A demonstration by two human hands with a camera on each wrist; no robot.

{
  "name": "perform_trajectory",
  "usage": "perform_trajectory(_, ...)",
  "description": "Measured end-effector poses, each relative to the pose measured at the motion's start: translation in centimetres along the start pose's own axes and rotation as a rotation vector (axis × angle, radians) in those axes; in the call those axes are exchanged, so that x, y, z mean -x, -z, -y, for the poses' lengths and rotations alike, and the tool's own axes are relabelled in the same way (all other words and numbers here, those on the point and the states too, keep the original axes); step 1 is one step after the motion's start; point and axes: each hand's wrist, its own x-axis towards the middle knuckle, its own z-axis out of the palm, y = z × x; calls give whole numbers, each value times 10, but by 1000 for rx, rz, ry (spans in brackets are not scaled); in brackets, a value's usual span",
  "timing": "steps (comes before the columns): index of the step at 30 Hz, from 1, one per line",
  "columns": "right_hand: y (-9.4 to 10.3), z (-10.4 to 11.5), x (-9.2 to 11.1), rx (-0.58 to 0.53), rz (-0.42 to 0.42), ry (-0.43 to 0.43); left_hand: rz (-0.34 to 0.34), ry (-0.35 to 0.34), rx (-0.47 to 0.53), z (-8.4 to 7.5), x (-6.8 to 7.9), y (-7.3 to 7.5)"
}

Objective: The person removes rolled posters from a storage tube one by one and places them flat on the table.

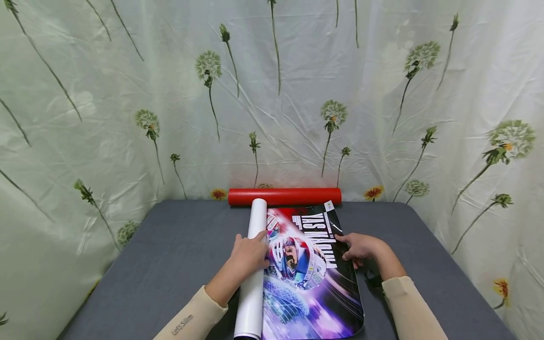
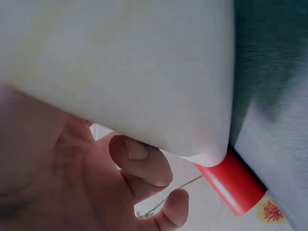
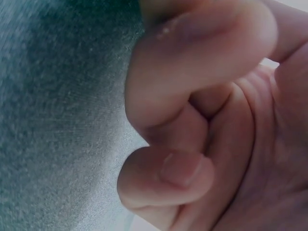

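Observation:
A glossy poster (image 1: 297, 264) with a helmeted figure and large white lettering lies partly unrolled on the table. Its left side is wound into a long white roll (image 1: 250, 302), which fills much of the left wrist view. My left hand (image 1: 248, 255) lies over this roll, gripping it with bent fingers. At the poster's right edge, my right hand (image 1: 363, 248) touches with index finger and thumb; whether they pinch it I cannot tell. Its other fingers (image 3: 163, 178) curl toward the palm in the right wrist view.
A red tube (image 1: 284, 196) lies crosswise at the back of the table, just behind the poster. The table has a dark grey cover (image 1: 178, 255). Behind it hangs a pale curtain (image 1: 289, 118) printed with dandelions.

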Motion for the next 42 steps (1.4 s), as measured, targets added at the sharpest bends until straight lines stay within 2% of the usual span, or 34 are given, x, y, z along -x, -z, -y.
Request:
perform_trajectory(5,0,-1,-1,19,8,-8,-32,-33,3,10,3,-9)
perform_trajectory(11,2,0,2,8,16,-13,-70,-56,17,20,5,-12)
perform_trajectory(19,2,-1,2,20,20,-12,-44,-43,9,24,7,-11)
perform_trajectory(26,6,-7,2,16,0,-41,-63,-29,23,26,7,-11)
perform_trajectory(42,8,-10,2,32,-10,-62,-29,16,22,29,6,-7)
